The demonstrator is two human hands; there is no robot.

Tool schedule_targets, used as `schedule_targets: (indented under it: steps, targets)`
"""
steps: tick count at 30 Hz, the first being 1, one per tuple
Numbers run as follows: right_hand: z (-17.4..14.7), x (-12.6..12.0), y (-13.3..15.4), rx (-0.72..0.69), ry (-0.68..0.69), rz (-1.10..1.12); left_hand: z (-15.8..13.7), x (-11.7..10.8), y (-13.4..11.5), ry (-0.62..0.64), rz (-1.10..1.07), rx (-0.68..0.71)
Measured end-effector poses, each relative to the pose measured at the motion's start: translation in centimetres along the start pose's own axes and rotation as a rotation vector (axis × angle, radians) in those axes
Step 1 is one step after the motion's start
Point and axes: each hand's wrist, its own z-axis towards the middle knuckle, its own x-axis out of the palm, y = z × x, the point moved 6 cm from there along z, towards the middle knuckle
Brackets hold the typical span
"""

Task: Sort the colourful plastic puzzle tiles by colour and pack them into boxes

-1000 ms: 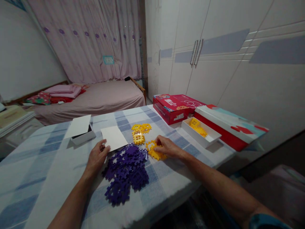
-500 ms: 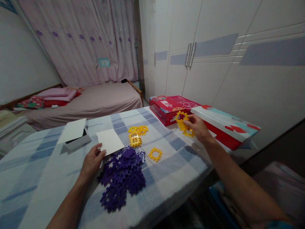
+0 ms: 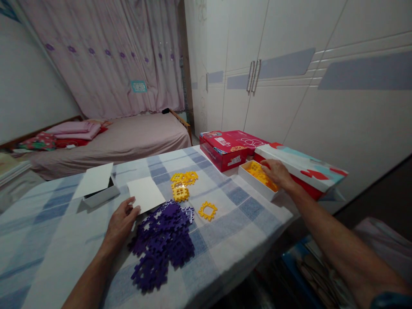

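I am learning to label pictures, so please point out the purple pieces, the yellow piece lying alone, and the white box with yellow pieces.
Purple pieces (image 3: pixel 164 243): head view, middle of the pile.
Yellow piece (image 3: pixel 210 217): head view, near edge.
White box (image 3: pixel 254 183): head view, near long wall.

My left hand (image 3: pixel 122 219) hangs low over the table (image 3: pixel 231 240), well in from its far edge, back of the hand up, fingers loosely curled, with a gap between them and my thumb. My left forearm (image 3: pixel 92 272) is bare and slants in from the near side. My right arm is stretched farther out, its bare forearm (image 3: pixel 334 240) crossing the table's right edge. Just inside that edge my right hand (image 3: pixel 276 171) bends downward, fingertips hidden from me. A dark blue sleeve (image 3: pixel 391 300) shows near my right elbow.
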Motion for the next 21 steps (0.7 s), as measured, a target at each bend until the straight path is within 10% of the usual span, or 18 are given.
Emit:
schedule_targets:
  steps: [21]
  targets:
    - [-1.0,1.1,2.3,-0.048,0.131,-0.158,0.2,0.2,0.5,0.019,-0.008,0.023]
